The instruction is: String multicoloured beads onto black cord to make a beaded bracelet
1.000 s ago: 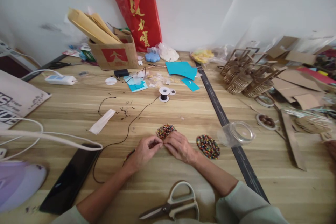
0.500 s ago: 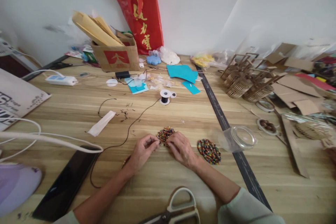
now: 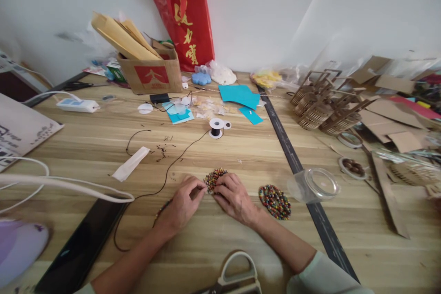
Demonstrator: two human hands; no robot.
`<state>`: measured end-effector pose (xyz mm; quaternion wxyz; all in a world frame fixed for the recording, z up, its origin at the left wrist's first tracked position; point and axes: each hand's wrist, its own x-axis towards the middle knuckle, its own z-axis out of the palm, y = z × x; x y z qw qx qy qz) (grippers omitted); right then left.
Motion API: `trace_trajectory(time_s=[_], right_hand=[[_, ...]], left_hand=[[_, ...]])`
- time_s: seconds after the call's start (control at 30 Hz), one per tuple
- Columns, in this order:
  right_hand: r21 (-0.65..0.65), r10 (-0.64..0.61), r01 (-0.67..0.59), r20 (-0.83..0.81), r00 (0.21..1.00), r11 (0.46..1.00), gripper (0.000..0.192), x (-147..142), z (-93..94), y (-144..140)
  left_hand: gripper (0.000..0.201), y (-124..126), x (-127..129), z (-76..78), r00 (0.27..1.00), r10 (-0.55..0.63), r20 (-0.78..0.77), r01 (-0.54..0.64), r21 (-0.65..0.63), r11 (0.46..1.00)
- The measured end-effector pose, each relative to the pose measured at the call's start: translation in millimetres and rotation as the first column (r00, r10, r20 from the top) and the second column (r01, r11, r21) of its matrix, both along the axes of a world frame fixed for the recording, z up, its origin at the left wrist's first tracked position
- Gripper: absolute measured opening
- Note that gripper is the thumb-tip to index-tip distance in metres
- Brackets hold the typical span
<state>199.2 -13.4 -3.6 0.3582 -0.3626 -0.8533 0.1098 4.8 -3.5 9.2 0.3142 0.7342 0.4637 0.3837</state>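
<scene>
My left hand [image 3: 181,204] and my right hand [image 3: 233,197] meet at a small round mat of coloured beads [image 3: 213,178] on the wooden table [image 3: 241,147]. Both hands pinch at its near edge, fingers closed on the beadwork. A thin black cord [image 3: 165,177] runs from under my left hand up to a small spool [image 3: 216,127]. A strung length of beads [image 3: 161,209] trails beside my left wrist. A second, finished bead mat [image 3: 274,201] lies just right of my right hand.
Scissors [image 3: 237,278] lie at the near edge. An open clear plastic jar [image 3: 315,185] lies on its side at right. A black phone [image 3: 81,248], white cables [image 3: 69,183], a cardboard box [image 3: 151,71], red bag [image 3: 188,20], blue paper [image 3: 239,94] and wooden cut-outs [image 3: 324,103] surround the work.
Both hands shifted slightly toward me and lower onto the bead mat; my left fingers closed in on its edge. The view tilted a little, hiding more of the scissors.
</scene>
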Motion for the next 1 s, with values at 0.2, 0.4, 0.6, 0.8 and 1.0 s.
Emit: trace_trajectory(time_s=[0.2, 0.4, 0.6, 0.8, 1.0], right_hand=[[-0.012, -0.008, 0.008, 0.03, 1.0, 1.0, 0.006, -0.1, -1.4, 0.7], [-0.021, -0.008, 0.009, 0.028, 1.0, 1.0, 0.008, -0.3, -5.7, 1.4], [-0.005, -0.013, 0.013, 0.027, 1.0, 1.0, 0.009, -0.7, -4.5, 1.9], [-0.037, 0.003, -0.004, -0.026, 1.0, 0.999, 0.011, 0.6, -1.2, 2.4], [-0.024, 0.052, -0.053, -0.036, 0.998, 0.998, 0.01, 1.5, -0.5, 3.3]], left_hand=[[0.01, -3.1, 1.6, 5.5, 0.994, -0.055, -0.094, 0.053, -0.03, 0.998], [0.013, -4.3, 3.0, 6.0, 0.986, -0.103, -0.135, 0.095, -0.062, 0.994], [0.013, -4.3, 3.3, 5.9, 0.982, -0.114, -0.149, 0.103, -0.081, 0.991], [0.012, -3.5, 3.1, 6.7, 0.982, -0.121, -0.144, 0.107, -0.103, 0.989], [0.012, -3.4, 2.6, 5.1, 0.982, -0.119, -0.145, 0.106, -0.098, 0.99]])
